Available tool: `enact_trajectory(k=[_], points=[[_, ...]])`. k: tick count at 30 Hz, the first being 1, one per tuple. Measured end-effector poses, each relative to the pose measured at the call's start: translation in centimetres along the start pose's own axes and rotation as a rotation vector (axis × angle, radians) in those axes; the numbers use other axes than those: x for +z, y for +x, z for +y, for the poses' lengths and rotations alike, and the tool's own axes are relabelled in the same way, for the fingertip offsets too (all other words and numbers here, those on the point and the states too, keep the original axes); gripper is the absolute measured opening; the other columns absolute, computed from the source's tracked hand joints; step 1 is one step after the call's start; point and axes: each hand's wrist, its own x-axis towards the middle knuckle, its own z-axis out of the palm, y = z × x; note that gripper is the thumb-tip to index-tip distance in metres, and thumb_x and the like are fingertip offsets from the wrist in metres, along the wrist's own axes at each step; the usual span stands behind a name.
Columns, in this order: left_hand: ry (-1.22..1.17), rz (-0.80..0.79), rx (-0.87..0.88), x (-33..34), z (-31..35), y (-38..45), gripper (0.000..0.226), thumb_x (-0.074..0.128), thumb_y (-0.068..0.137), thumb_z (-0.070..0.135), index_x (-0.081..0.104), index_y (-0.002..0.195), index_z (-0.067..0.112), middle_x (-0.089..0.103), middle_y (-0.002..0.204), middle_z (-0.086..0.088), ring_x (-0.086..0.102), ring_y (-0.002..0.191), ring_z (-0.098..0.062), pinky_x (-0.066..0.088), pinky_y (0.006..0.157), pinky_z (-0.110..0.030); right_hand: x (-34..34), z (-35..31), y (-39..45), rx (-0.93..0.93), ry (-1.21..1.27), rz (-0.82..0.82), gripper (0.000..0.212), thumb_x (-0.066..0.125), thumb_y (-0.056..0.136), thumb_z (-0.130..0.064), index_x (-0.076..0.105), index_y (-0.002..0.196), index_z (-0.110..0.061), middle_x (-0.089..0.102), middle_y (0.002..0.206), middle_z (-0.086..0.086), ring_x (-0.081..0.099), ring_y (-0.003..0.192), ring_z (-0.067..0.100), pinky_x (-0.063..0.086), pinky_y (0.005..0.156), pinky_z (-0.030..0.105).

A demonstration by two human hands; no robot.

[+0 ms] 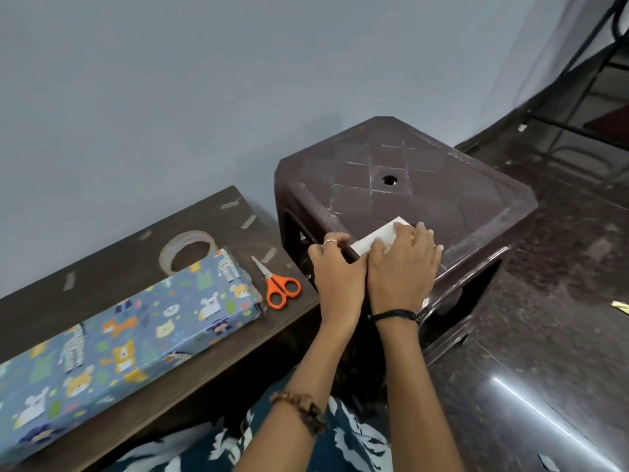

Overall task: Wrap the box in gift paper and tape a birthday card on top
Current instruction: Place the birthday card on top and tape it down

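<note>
Where both hands press, card (376, 238) lies beneath.

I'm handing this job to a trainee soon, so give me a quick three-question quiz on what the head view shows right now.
1. True or false: the box on the low table is already covered in gift paper.
2. Which tool lies just right of the box? A) a stapler B) the orange-handled scissors C) a knife
3. Fill in: both hands press the white card onto the brown plastic ____.

Key:
1. True; patterned paper covers it.
2. B.
3. stool; the left hand sits at the card's near-left edge, the right hand lies flat on it. The tape roll stands behind the box.
</note>
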Motion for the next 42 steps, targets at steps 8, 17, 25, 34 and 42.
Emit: enact_trajectory(k=[8,17,25,34,42], points=[[-0.368,0.036,-0.167,-0.8,-0.3,-0.1,0.029,0.062,0.085,0.002,0.055,0.107,0.019,0.059,0.081,0.0,0.061,0.08,-0.016,0.052,0.074,-0.028,-0.6,-0.7,-0.6,-0.001,-0.061,-0.012,0.046,0.052,0.09,-0.032,0.044,0.132,-0.014,0.045,0.133,0.008,0.038,0.122,0.028,0.027,0.101,0.039],[-0.517,0.19,-0.162,-10.0,-1.8,-1.3,0.029,0.059,0.087,0.0,0.058,0.092,0.028,0.069,0.09,-0.005,0.066,0.084,-0.026,0.051,0.051,-0.025,-3.2,-4.6,-4.0,-0.016,0.659,-0.238,0.026,0.061,0.087,-0.021,0.058,0.113,-0.022,0.061,0.088,-0.014,0.057,0.079,-0.002,0.045,0.065,0.012],[-0.192,0.506,-0.082,-22.6,-6.8,-3.2,0.026,0.065,0.084,0.008,0.063,0.107,0.019,0.064,0.09,-0.004,0.06,0.081,-0.016,0.046,0.067,-0.023,1.6,-12.2,-11.0,-0.238,0.609,-0.606,0.024,0.065,0.085,-0.016,0.063,0.108,-0.013,0.065,0.087,0.003,0.058,0.082,0.012,0.046,0.068,0.016],[0.266,0.512,-0.117,-26.4,-11.2,-3.3,0.024,0.067,0.082,0.01,0.067,0.106,0.014,0.06,0.094,-0.004,0.056,0.089,-0.023,0.039,0.072,-0.028,5.0,-14.8,-12.9,-0.423,0.241,-0.652,0.019,0.059,0.089,-0.021,0.062,0.106,-0.013,0.064,0.105,0.005,0.058,0.097,0.019,0.045,0.082,0.03],[0.567,0.47,0.252,-25.7,-8.9,1.7,0.024,0.064,0.084,0.011,0.069,0.106,0.019,0.064,0.111,0.003,0.042,0.109,-0.019,0.02,0.079,-0.011,7.6,-16.9,-6.5,-0.411,0.157,-0.358,0.019,0.053,0.091,-0.021,0.069,0.088,-0.012,0.068,0.093,0.006,0.058,0.097,0.025,0.05,0.074,0.036]])
